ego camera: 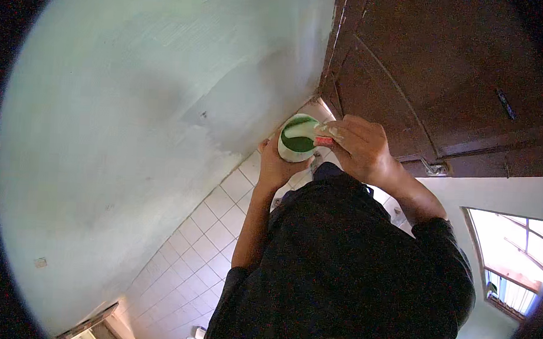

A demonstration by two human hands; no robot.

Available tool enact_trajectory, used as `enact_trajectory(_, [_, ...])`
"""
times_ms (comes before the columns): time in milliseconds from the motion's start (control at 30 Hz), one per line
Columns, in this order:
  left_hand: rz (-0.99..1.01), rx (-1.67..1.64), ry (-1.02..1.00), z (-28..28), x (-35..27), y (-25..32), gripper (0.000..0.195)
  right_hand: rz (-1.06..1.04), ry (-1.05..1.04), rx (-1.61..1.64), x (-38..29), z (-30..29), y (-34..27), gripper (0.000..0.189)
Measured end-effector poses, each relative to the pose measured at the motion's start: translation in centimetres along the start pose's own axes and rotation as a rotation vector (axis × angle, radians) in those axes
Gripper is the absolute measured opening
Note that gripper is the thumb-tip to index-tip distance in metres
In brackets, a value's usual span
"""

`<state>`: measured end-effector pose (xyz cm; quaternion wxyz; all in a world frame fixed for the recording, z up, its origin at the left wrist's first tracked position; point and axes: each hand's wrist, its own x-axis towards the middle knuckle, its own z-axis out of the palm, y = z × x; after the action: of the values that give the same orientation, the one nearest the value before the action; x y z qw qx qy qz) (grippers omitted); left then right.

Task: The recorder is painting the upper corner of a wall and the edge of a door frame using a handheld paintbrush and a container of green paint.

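Observation:
My left hand (278, 163) is wrapped around a round container (292, 156) with a whitish outside and a green inside. A pale, smeared tool, whose exact kind I cannot tell, reaches into the container's mouth. My right hand (361, 146) grips that pale tool (303, 129) from the right side, with whitish smears on the fingers. A red part (323, 141) shows by its fingertips. What lies at the bottom of the container is hard to make out.
A pale green wall (119, 117) with greyish patches rises close on the left. At the right stands a brown door (421, 76) with a metal latch (435, 168). White tiles (220, 208) cover the floor. A window (513, 253) lies at the lower right.

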<state>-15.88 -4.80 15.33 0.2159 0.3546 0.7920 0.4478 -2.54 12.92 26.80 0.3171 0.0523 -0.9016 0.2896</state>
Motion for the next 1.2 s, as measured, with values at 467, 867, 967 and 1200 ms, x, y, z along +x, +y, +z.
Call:
enact_trajectory(467, [-0.009, -0.148, -0.081, 1.2, 0.7, -1.5, 0.089, -0.064, -0.001, -0.06, -1.1, 0.2, 0.1, 0.032])
enact_trajectory(867, [0.044, -0.074, -0.076, 1.4, 0.4, 0.1, 0.086, 0.064, 0.006, 0.035, 0.4, -0.8, 1.1, 0.03])
enact_trajectory(967, [0.034, -0.123, -0.066, 1.9, 0.2, -0.2, 0.086, -0.004, -0.042, 0.01, -0.2, -0.8, 1.1, 0.028])
enact_trajectory(1200, [0.027, -0.113, -0.116, 2.3, 0.5, -0.4, 0.087, 0.122, 0.012, 0.041, -0.9, -0.2, 1.7, 0.033])
